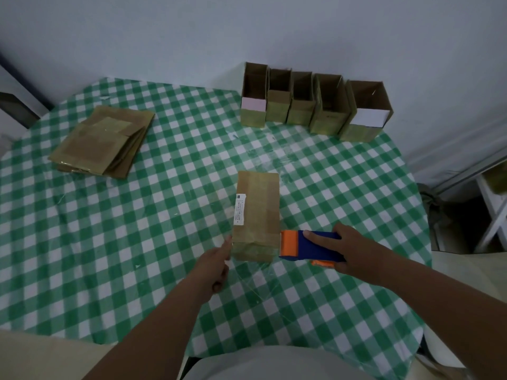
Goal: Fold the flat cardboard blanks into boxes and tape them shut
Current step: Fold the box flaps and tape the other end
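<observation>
A folded brown cardboard box (256,215) with a white label lies on its side in the middle of the table. My right hand (354,252) grips a blue and orange tape dispenser (307,245) whose orange nose touches the box's near right corner. My left hand (216,263) is at the box's near left corner, fingertips against the cardboard edge; whether it pinches tape there I cannot tell. A stack of flat cardboard blanks (103,141) lies at the far left.
Several folded open-topped boxes (312,105) stand in a row along the wall at the far right. The round table carries a green and white checked cloth (153,229). A white shelf frame (493,212) stands beyond the table's right edge.
</observation>
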